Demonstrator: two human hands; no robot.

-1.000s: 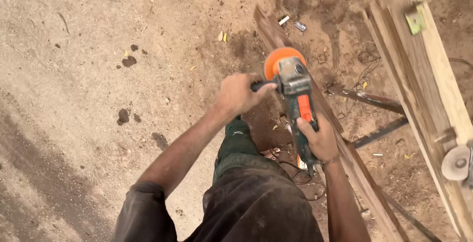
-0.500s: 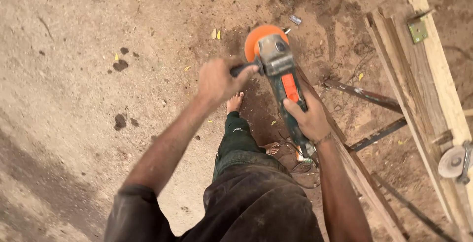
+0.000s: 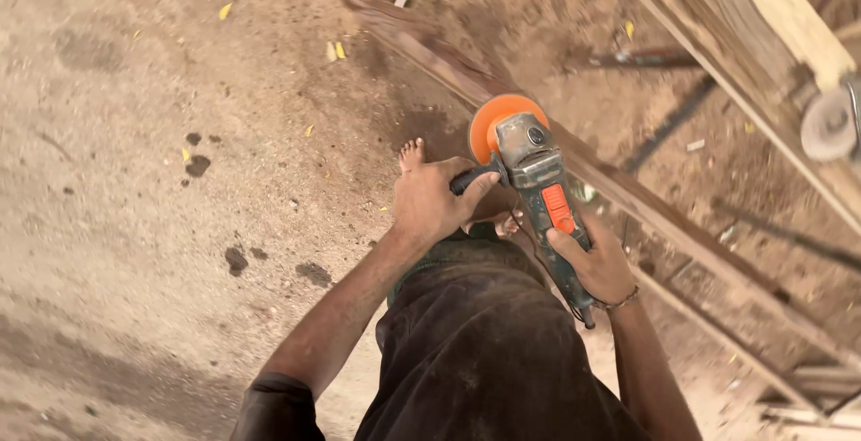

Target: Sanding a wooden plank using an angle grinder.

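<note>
Open sandy ground [image 3: 134, 181] lies left of the left hand [image 3: 429, 200], bare but for small leaves and dark spots; free passage that side. Right of the right hand [image 3: 599, 264], the long wooden plank [image 3: 628, 194] runs diagonally under the angle grinder [image 3: 529, 167], with a stacked timber frame [image 3: 762, 28] and dark metal bars [image 3: 682, 113] beyond, crowding that side. Below the hands, a bare foot [image 3: 411, 152] and the person's own body block the near space.
</note>
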